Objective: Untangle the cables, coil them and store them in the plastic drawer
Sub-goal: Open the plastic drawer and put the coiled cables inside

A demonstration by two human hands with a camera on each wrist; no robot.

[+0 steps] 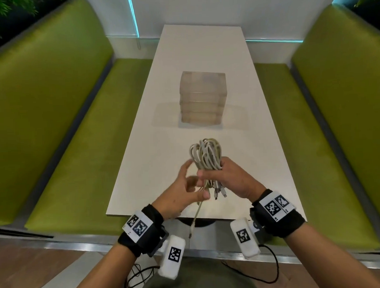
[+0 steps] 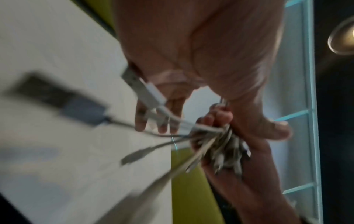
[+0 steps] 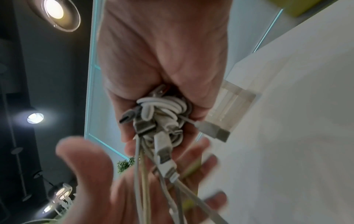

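A tangled bundle of white and grey cables is held above the near end of the white table. My right hand grips the bundle around its middle, with loops sticking up and several plug ends hanging below the fist. My left hand lies open just left of and under the fist, and loose cable ends run across its palm. One cable end dangles past the table's front edge. The translucent plastic drawer unit stands mid-table with its drawers closed.
Green padded benches flank the table on the left and right. A white wall with teal light strips closes off the far end. Thin black wires hang near my lap. The left wrist view is motion-blurred.
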